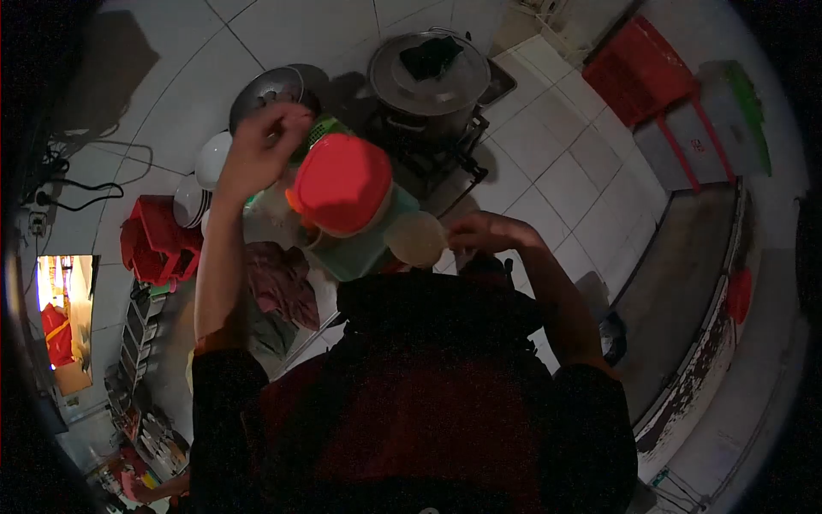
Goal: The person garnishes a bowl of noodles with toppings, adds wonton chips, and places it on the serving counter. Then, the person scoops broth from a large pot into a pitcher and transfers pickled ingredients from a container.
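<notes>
My left hand (270, 146) is raised at the upper left, fingers curled with thumb and fingertips near each other; whether anything small is between them I cannot make out. Just right of it sits a container with a red lid (344, 182), next to a green perforated basket (324, 130). Under the container is a pale green box or tray (355, 255). My right hand (488, 233) pinches the edge of a round, pale, translucent disc (417, 240), which is held beside the red-lidded container.
A large lidded pot (428, 73) stands on a stove (428, 158). White bowls (213, 160), a wok (270, 90), a red basket (161, 240) and a crumpled cloth (281, 283) lie leftward. A red plastic chair (642, 73) is upper right. Another person's arm (163, 490) shows lower left.
</notes>
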